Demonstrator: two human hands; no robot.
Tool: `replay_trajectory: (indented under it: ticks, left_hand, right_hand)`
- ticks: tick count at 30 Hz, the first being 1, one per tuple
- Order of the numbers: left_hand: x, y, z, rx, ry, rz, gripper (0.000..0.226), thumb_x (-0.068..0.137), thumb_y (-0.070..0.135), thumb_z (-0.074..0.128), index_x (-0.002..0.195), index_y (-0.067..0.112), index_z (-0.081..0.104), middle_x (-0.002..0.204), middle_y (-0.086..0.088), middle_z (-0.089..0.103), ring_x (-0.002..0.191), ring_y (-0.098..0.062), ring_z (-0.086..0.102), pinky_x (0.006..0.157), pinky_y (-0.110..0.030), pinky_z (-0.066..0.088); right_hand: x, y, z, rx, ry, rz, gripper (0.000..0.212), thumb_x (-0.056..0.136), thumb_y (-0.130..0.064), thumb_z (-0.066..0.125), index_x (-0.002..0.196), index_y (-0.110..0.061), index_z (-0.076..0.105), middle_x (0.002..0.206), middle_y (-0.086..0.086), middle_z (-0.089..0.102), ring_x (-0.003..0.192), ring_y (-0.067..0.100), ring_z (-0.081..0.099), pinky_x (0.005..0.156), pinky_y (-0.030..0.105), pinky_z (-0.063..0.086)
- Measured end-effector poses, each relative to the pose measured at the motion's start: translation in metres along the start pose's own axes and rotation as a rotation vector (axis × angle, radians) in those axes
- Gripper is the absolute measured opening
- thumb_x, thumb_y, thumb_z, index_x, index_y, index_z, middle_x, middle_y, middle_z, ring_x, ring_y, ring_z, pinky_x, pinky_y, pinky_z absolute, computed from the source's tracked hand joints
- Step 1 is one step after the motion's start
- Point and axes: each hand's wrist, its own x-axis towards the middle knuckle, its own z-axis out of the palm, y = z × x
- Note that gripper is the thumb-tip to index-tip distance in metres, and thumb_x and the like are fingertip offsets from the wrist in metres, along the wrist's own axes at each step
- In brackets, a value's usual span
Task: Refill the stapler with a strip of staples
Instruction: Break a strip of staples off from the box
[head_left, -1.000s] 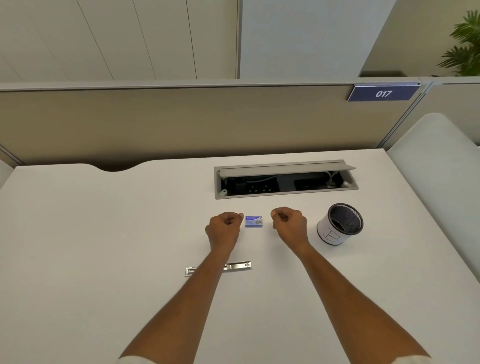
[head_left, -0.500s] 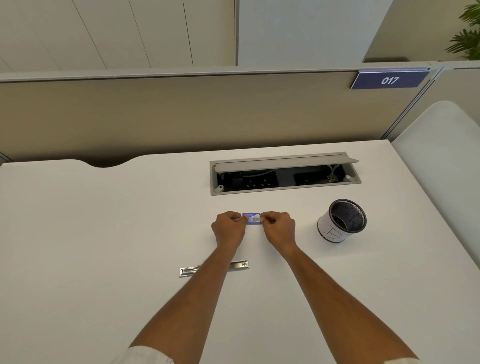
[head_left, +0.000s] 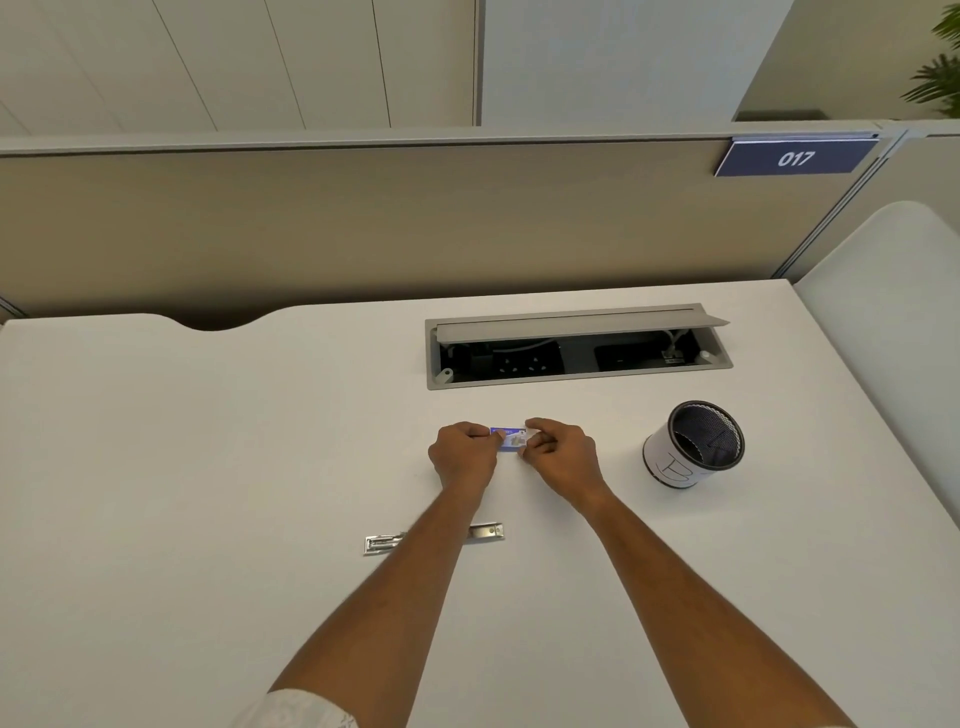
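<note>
— What is the person doing at the desk (head_left: 182, 467)?

— Both hands are on a little blue box of staples (head_left: 510, 439). It sits near the middle of the desk, a bit toward the back edge.

— How do the hands hold it?

— The left hand (head_left: 464, 457) is curled up, and its fingertips pinch the left end of the box. The right hand (head_left: 563, 460) is curled too, and its fingers (head_left: 537, 427) grip the right end, over the top and under it. The box is held between the two hands. I can't tell if it is lifted or resting on the desk.

— Is the box open?

— It is too small for me to tell.

— Where is the stapler?

— The stapler (head_left: 434, 538) is a flat, shiny metal one. It lies on the desk closer to the front edge than the box. The left arm crosses over its middle, so I only see its two ends. No hand touches it.

— What else is on the desk?

— A round pen cup (head_left: 693, 444) with black mesh inside stands toward the right edge, apart from the right hand. Near the back edge there is a cable box (head_left: 576, 345) sunk into the desk, with its lid tipped up. On the wall behind the desk hangs a blue sign (head_left: 795, 157) that says 017.
</note>
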Motion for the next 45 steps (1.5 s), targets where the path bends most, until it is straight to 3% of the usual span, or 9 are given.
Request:
replay_trajectory:
  ticks: [4,8,14,20,24,27,36,39,45]
  left_hand:
    - [0.0,0.0,-0.001,0.006,0.0,0.017,0.015,0.084,0.024,0.084,0.088,0.01,0.08,0.087,-0.002,0.074,0.087,-0.02,0.065,0.076,-0.025,0.049]
    - [0.0,0.002,-0.003,0.035,-0.034,0.032,0.022,0.089,0.033,0.079,0.085,0.011,0.08,0.089,-0.005,0.078,0.088,-0.023,0.067,0.082,-0.032,0.056]
    - [0.002,0.003,-0.007,0.021,-0.106,-0.004,0.02,0.089,0.025,0.081,0.072,0.017,0.073,0.069,-0.006,0.072,0.049,-0.014,0.064,0.049,-0.021,0.056]
    - [0.001,0.003,-0.012,0.037,-0.131,-0.004,0.007,0.088,0.015,0.079,0.084,0.009,0.079,0.066,-0.008,0.068,0.044,-0.016,0.055,0.045,-0.019,0.049]
    - [0.003,0.002,-0.014,-0.009,-0.155,-0.026,0.005,0.088,0.012,0.079,0.085,0.008,0.078,0.072,-0.01,0.068,0.049,-0.016,0.055,0.034,-0.014,0.044]
    - [0.004,0.002,-0.017,-0.045,-0.174,-0.043,0.009,0.088,0.011,0.08,0.08,0.012,0.076,0.083,-0.011,0.07,0.057,-0.016,0.06,0.036,-0.014,0.047]
    - [0.008,-0.003,-0.024,-0.09,-0.172,-0.032,0.007,0.087,0.007,0.08,0.081,0.009,0.077,0.097,-0.015,0.073,0.059,-0.016,0.062,0.045,-0.02,0.058]
    - [0.009,-0.006,-0.026,-0.106,-0.158,-0.033,0.004,0.087,0.008,0.081,0.085,0.007,0.078,0.088,-0.014,0.073,0.052,-0.014,0.063,0.046,-0.02,0.058]
    - [0.009,-0.012,-0.028,-0.155,-0.143,-0.026,0.014,0.086,0.006,0.081,0.074,0.011,0.077,0.073,-0.015,0.074,0.043,-0.011,0.065,0.049,-0.021,0.06]
  right_hand:
    - [0.003,0.003,-0.001,-0.102,-0.03,-0.053,0.045,0.081,-0.006,0.081,0.124,-0.006,0.071,0.112,0.016,0.074,0.085,0.015,0.058,0.087,0.018,0.046]
    - [0.004,0.002,0.001,-0.129,-0.011,-0.098,0.04,0.082,-0.007,0.081,0.121,-0.006,0.072,0.109,0.016,0.073,0.084,0.015,0.057,0.086,0.023,0.05]
    - [0.007,0.002,0.002,-0.174,-0.016,-0.122,0.037,0.085,-0.011,0.08,0.121,-0.009,0.073,0.11,0.016,0.072,0.087,0.016,0.056,0.081,0.02,0.045]
    - [0.007,0.002,0.0,-0.158,-0.025,-0.114,0.036,0.083,-0.008,0.08,0.118,-0.009,0.074,0.106,0.015,0.073,0.082,0.017,0.058,0.08,0.02,0.047]
    - [0.008,0.006,-0.002,-0.162,-0.04,-0.115,0.039,0.082,-0.009,0.082,0.121,-0.01,0.074,0.105,0.012,0.073,0.081,0.015,0.059,0.069,-0.001,0.038]
    - [0.008,0.008,-0.003,-0.184,-0.046,-0.137,0.039,0.083,-0.01,0.082,0.121,-0.01,0.074,0.104,0.012,0.073,0.082,0.016,0.058,0.065,-0.003,0.038]
    - [0.007,0.01,-0.008,-0.209,-0.064,-0.188,0.035,0.083,-0.001,0.078,0.118,-0.006,0.075,0.097,0.013,0.07,0.08,0.018,0.059,0.071,0.006,0.043]
    - [0.007,0.011,-0.01,-0.207,-0.058,-0.195,0.036,0.083,0.001,0.078,0.118,-0.005,0.075,0.097,0.013,0.07,0.08,0.018,0.059,0.08,0.021,0.05]
    - [0.007,0.01,-0.011,-0.206,-0.047,-0.189,0.038,0.082,0.0,0.078,0.119,-0.007,0.074,0.098,0.014,0.07,0.08,0.019,0.059,0.086,0.033,0.056]
